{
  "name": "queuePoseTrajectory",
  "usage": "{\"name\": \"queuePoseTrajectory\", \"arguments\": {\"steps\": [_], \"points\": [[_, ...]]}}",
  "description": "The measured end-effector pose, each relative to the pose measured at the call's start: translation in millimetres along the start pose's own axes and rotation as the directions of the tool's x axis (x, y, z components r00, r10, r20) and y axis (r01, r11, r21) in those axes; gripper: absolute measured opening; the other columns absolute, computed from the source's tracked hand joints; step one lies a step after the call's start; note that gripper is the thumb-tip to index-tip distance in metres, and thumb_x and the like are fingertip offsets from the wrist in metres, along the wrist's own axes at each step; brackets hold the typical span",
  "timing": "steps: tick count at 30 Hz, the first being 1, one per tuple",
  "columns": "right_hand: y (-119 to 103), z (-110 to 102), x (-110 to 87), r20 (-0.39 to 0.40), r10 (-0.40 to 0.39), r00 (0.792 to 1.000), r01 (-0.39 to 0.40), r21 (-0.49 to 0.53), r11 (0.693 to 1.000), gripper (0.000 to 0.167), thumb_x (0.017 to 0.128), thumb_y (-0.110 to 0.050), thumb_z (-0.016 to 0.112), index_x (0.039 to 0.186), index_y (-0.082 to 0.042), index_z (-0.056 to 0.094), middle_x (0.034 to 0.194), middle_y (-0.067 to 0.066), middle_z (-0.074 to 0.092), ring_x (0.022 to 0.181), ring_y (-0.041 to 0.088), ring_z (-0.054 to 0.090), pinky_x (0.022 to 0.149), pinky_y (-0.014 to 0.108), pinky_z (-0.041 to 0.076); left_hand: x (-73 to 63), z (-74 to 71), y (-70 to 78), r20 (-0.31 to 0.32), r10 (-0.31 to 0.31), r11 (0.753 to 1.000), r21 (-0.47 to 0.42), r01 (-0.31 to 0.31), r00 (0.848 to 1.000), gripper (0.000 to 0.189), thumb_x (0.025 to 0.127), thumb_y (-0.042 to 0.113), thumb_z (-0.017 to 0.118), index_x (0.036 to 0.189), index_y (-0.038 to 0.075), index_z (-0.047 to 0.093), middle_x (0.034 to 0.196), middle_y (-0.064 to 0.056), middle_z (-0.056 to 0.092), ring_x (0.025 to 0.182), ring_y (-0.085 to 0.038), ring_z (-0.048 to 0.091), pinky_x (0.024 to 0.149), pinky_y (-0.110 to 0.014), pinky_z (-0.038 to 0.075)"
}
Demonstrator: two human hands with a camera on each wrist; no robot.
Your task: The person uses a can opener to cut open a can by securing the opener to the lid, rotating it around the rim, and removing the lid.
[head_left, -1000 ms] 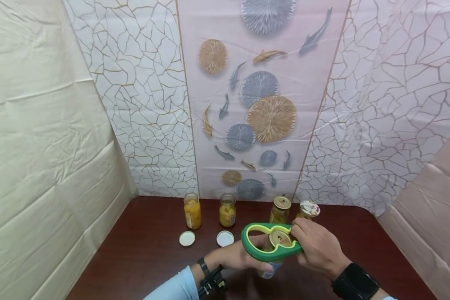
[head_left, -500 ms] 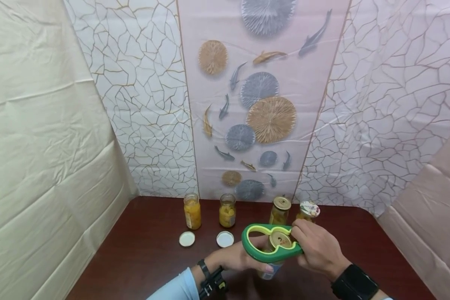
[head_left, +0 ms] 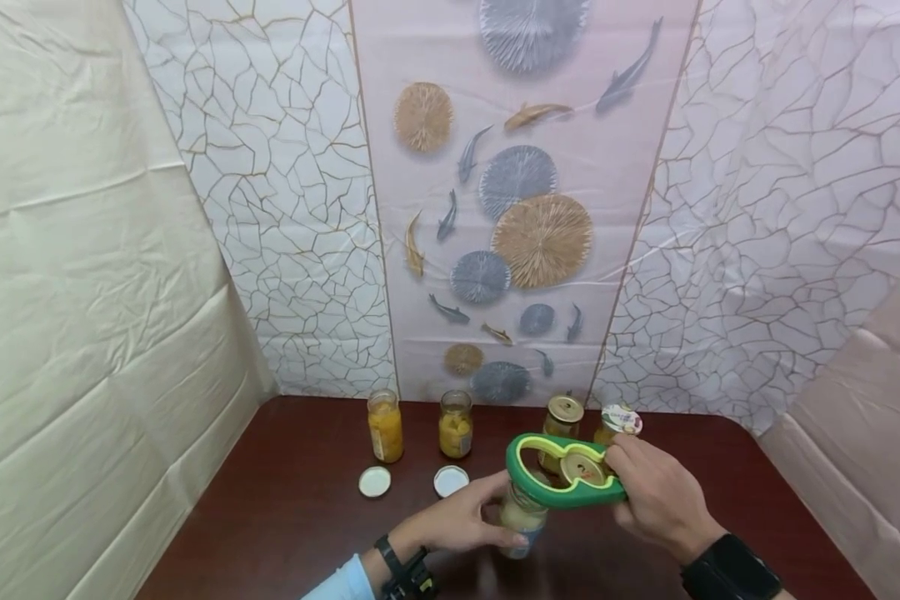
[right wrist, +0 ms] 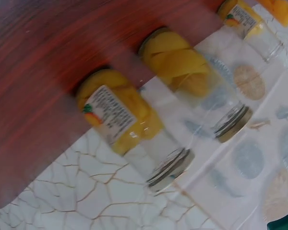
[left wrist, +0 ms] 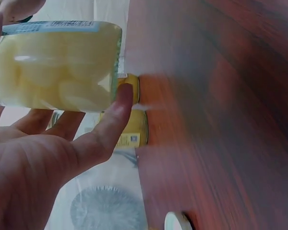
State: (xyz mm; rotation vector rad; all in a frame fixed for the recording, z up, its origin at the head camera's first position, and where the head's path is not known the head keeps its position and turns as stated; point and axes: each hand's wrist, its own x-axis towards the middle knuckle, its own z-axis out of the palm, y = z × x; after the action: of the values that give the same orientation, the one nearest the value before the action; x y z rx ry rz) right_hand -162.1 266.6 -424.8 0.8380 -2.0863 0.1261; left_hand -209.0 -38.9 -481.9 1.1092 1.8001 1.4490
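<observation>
In the head view my left hand (head_left: pixel 457 515) grips a glass jar (head_left: pixel 522 521) of pale fruit with a blue label. The left wrist view shows my fingers curled around this jar, one finger near its base. My right hand (head_left: pixel 663 492) holds a green jar opener (head_left: pixel 566 497) with a yellow-green inner edge, level above the table. A gold lid (head_left: pixel 582 469) sits in the opener's right-hand opening, off to the right of the jar. The opener's left end overlaps the jar's mouth and partly hides it. Only a green corner of the opener (right wrist: pixel 284 221) shows in the right wrist view.
Two lidless jars of yellow fruit, the left one (head_left: pixel 386 427) and the middle one (head_left: pixel 456 425), stand at the back. White-faced lids (head_left: pixel 375 482) lie before them. Behind the opener are a gold-lidded jar (head_left: pixel 564 412) and a jar with a patterned lid (head_left: pixel 621 418).
The opener has moved right and slightly up with the gold lid inside it. My left hand and the jar have shifted left, so the lid now stands apart from the jar.
</observation>
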Motion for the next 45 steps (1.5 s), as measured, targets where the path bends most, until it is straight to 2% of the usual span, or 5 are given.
{"name": "queuePoseTrajectory", "arguments": {"steps": [9, 17, 22, 31, 45], "points": [[13.5, -9.3, -16.9, -0.003, 0.030, 1.000, -0.030, -0.023, 0.999, 0.024, 0.059, -0.011, 0.050, 0.082, -0.015, 0.048, 0.084, -0.005, 0.044, 0.076, 0.005, 0.032, 0.065, 0.019, 0.024, -11.1, 3.0, 0.5, -0.056, -0.007, 1.000, -0.022, 0.005, 0.998, 0.060, 0.103, 0.014, 0.073, 0.154, 0.029, 0.047, 0.144, -0.004, 0.067, 0.126, -0.002, 0.065, 0.104, -0.024, 0.056], [12.8, -5.5, -25.4, -0.016, 0.029, 0.999, -0.029, 0.001, 1.000, 0.029, 0.054, -0.009, 0.050, 0.083, -0.015, 0.048, 0.086, -0.007, 0.042, 0.078, 0.003, 0.029, 0.067, 0.018, 0.020, -8.8, 1.5, -3.3, -0.213, 0.007, 0.999, 0.039, 0.002, 0.977, 0.059, 0.097, 0.016, 0.080, 0.146, 0.032, 0.051, 0.137, 0.001, 0.068, 0.124, -0.005, 0.067, 0.103, -0.022, 0.056], [11.0, -3.9, -29.0, -0.003, 0.026, 1.000, -0.026, -0.003, 1.000, 0.030, 0.055, -0.009, 0.049, 0.083, -0.016, 0.046, 0.086, -0.008, 0.038, 0.079, 0.003, 0.026, 0.068, 0.018, 0.018, 0.1, -1.6, -3.7, -0.322, -0.050, 0.987, 0.131, 0.097, 0.945, 0.063, 0.096, 0.027, 0.082, 0.150, 0.030, 0.050, 0.146, -0.004, 0.065, 0.131, -0.017, 0.067, 0.105, -0.032, 0.057], [9.2, -3.9, -35.0, 0.010, 0.035, 0.999, -0.035, 0.000, 0.999, 0.032, 0.054, -0.009, 0.054, 0.084, -0.017, 0.048, 0.086, -0.008, 0.041, 0.079, 0.003, 0.029, 0.067, 0.018, 0.020, 31.3, -7.4, -8.1, -0.508, -0.113, 0.944, 0.215, 0.252, 0.854, 0.091, 0.093, 0.036, 0.085, 0.167, 0.015, 0.036, 0.164, -0.012, 0.051, 0.150, -0.035, 0.052, 0.116, -0.055, 0.051], [1.1, -4.7, -45.0, 0.048, 0.101, 0.994, -0.100, -0.020, 0.995, 0.028, 0.057, -0.007, 0.049, 0.084, -0.016, 0.049, 0.086, -0.007, 0.046, 0.076, 0.003, 0.033, 0.066, 0.016, 0.024, 52.3, -8.8, -24.1, -0.574, -0.121, 0.946, 0.181, 0.269, 0.810, 0.063, 0.088, 0.023, 0.090, 0.141, 0.026, 0.055, 0.132, -0.004, 0.071, 0.119, -0.026, 0.070, 0.092, -0.044, 0.059]]}}
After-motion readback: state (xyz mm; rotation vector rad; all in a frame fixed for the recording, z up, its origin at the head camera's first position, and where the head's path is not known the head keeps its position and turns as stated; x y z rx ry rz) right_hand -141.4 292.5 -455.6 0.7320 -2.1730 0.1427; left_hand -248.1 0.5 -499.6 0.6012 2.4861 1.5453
